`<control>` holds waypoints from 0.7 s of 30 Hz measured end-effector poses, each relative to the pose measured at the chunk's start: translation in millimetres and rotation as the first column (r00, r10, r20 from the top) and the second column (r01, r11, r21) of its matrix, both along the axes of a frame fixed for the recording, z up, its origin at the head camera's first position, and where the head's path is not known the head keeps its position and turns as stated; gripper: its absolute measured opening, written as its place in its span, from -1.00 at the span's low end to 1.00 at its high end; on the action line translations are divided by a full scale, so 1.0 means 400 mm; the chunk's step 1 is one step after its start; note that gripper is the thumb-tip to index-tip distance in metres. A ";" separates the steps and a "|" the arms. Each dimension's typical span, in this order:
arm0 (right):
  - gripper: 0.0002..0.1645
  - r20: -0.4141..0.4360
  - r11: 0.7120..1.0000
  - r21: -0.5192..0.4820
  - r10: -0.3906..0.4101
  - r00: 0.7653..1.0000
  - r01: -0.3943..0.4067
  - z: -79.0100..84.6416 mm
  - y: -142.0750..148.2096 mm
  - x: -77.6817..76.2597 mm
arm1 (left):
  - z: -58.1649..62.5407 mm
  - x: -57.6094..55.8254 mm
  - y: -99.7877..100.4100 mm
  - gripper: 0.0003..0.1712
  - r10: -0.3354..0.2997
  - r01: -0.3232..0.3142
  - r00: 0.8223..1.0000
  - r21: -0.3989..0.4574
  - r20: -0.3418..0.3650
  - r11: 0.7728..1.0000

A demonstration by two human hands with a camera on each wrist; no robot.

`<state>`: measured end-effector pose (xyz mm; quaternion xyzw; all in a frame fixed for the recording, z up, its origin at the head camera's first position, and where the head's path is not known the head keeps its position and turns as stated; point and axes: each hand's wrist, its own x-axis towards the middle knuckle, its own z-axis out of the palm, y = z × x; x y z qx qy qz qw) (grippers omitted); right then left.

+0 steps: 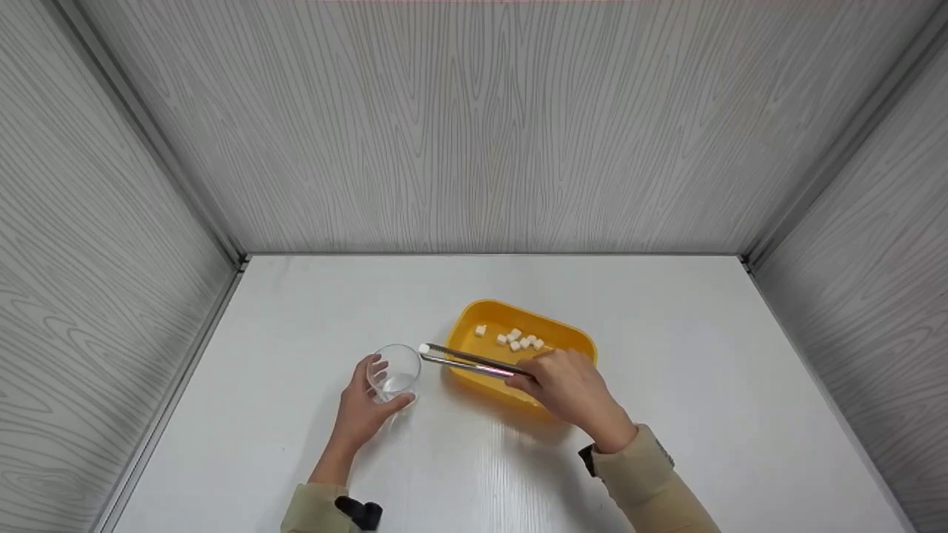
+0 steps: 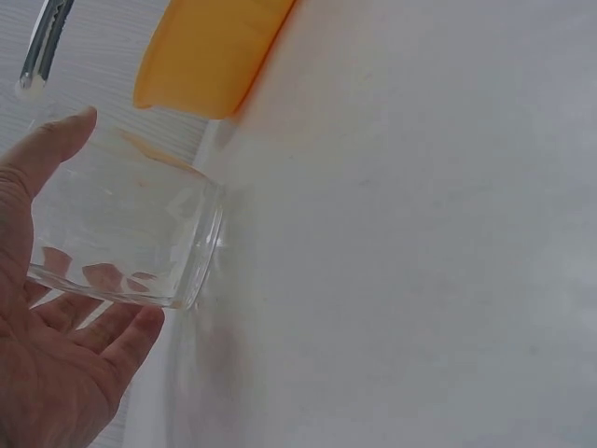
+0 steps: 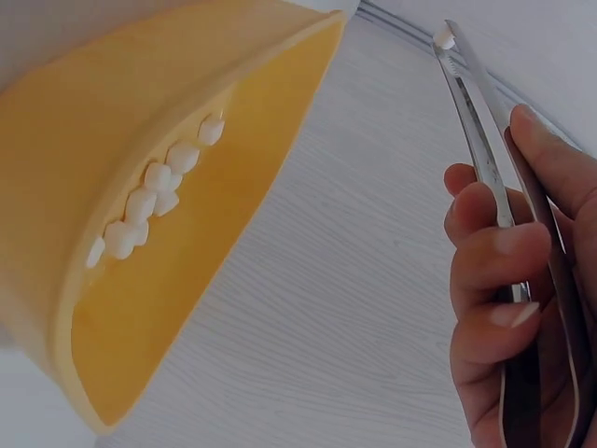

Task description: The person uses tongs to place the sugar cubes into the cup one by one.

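My left hand (image 1: 361, 411) grips a clear glass cup (image 2: 121, 219), thumb on one side and fingers round the other. The cup stands upright with its mouth facing up in the head view. My right hand (image 1: 570, 389) holds metal tongs (image 3: 480, 131), fingers and thumb squeezing the two arms. Between the tips of the tongs sits a small white cube (image 1: 424, 349), right beside the cup's rim. Beneath the tongs is a yellow tray (image 1: 581, 342), where several white cubes (image 3: 140, 205) lie on the bottom.
A white tabletop (image 1: 666, 333) carries the tray and the cup. Wood-grain panels (image 1: 474, 126) rise at the back and on both sides. Black straps (image 1: 359, 512) sit at the sleeve cuffs.
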<state>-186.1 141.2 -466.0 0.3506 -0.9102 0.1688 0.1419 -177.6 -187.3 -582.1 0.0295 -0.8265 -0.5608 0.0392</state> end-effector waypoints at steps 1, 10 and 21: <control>-0.60 -0.004 1.000 0.006 0.000 1.000 0.000 -0.002 -0.006 0.000 | 0.000 -0.001 -0.001 0.11 0.001 -0.001 1.000 -0.001 0.002 1.000; -0.65 -0.015 0.998 0.064 -0.014 1.000 0.015 -0.014 -0.049 0.006 | 0.001 -0.002 0.000 0.15 0.006 -0.005 1.000 -0.010 0.018 1.000; -0.59 0.055 0.996 0.061 -0.073 0.996 0.069 -0.009 -0.029 0.010 | 0.002 -0.001 -0.001 0.14 0.002 -0.002 1.000 -0.016 0.028 1.000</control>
